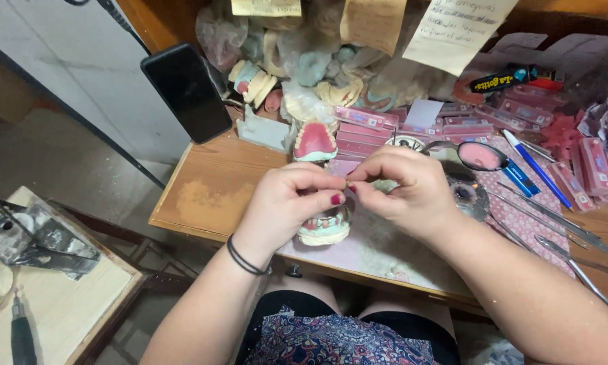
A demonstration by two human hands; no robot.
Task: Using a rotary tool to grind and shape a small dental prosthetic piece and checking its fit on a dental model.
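Hands meet over the near edge of the wooden bench (202, 192). I see the left hand (287, 203) curled, thumb and forefinger pinched together at the tips; the right hand (402, 186) is likewise pinched, fingertips touching the left's. Whatever sits between them is too small for me to tell. Directly beneath the left hand, partly hidden, rests a dental model (325, 228), pale green base with pink gum and a row of teeth, standing on the pink mat (378, 250) close to the bench's front edge.

Open room: a bare stretch of bench wood lies left of the hands, running to the left corner. Behind and to the right the surface is crowded. A second dental model (314, 143), pink palate upward, stands just beyond the hands. A black phone (185, 91) leans at the back left.

Count, as far as I can tell: two models near the hands, several more plaster casts (253, 81) heaped at the back, number uncertain. One blue pen (537, 169). One round hand mirror (483, 157). At least three metal instruments (554, 220) lie at the right, near the edge. Many pink tooth cards (358, 118) are stacked behind; I cannot count them. One wrist band (243, 260) on the left arm.
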